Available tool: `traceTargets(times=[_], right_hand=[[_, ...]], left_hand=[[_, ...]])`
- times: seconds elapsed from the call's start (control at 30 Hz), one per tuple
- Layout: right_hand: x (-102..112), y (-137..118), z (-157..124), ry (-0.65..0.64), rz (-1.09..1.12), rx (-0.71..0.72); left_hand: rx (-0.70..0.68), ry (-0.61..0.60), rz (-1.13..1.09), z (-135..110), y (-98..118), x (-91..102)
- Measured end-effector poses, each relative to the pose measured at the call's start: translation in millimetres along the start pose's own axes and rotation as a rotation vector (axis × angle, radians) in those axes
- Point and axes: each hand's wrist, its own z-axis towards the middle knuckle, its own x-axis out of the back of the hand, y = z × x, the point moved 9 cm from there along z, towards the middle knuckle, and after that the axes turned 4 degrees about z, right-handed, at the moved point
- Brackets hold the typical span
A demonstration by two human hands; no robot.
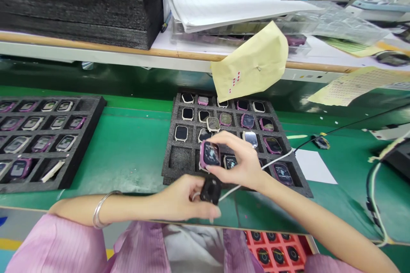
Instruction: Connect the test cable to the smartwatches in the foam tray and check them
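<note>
My right hand [240, 160] grips a smartwatch [211, 153] with a purple case and a lit screen, thumb and fingers at its edges. The watch is held over a black foam tray [179, 162], whose compartments hold several strapless watches in purple and cream cases. Just below it, at the tray's near edge, my left hand [188, 200] is closed on a small black puck-like charger [210, 190]. A white cable [230, 193] runs from beside the charger toward the right, passing behind my right wrist. One cream watch [213, 124] lies across the tray's dividers.
Another foam tray [86, 136] of watches stands at the left. A red tray [275, 260] with round black pieces sits below the table edge. Paper [317, 166] lies right of the middle tray. Overhead, a shelf [179, 53] carries foam stacks and papers; a yellow sheet [253, 68] hangs down.
</note>
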Motion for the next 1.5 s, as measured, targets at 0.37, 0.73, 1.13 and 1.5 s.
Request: traceTargets(times=[0.37,0.73,1.13,1.5], right_hand=[[-52.3,-11.6,-25.0,-0.468,0.286,-0.267],[195.8,46.3,-121.3,0.218,-0.435,-0.775],[197.5,57.4,-91.0,0.236,-0.704,-0.342],[114.2,68.9,25.2,0.156,-0.491,0.203]], left_hand=[[-0.556,0.090,0.416,-35.7,99.4,-10.1],[-0.408,0.666,0.461,98.2,142.6,118.4],[-0.455,0.505,0.227,164.5,135.2,113.4],[-0.454,0.409,0.186,148.9,142.3,85.0]])
